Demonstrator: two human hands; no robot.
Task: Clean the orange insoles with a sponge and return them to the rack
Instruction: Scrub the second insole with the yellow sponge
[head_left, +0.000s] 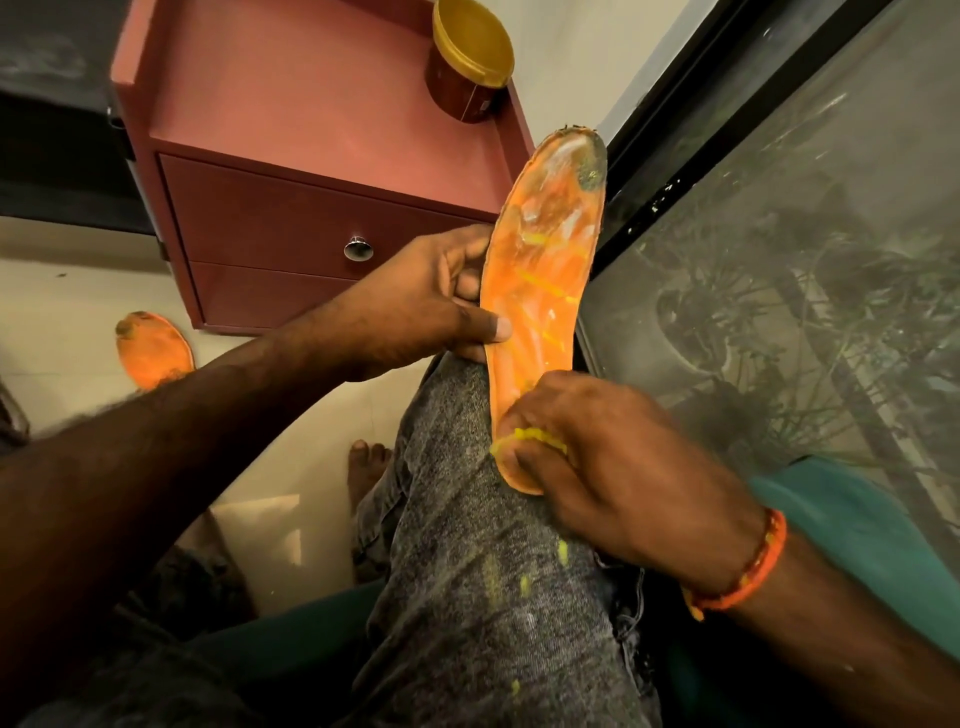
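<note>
Both hands' grip, left hand (415, 306), right hand (613, 457), insole (540, 291) between

Soiled orange insole (540, 291) upright on knee; second insole (153, 349) on floor.

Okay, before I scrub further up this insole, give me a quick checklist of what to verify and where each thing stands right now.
1. Insole held steady: ok, left hand grips its edge, heel end resting on the knee.
2. Sponge in hand: ok, right hand pinches a yellow piece at the heel.
3. Toe end clean: not ok, dark grime remains there.
4. Middle clean: not ok, whitish and yellow streaks.
5. Second insole: not ok, lying on the floor, dirty at the tip.
6. Rack: cannot tell, not visible.
</note>
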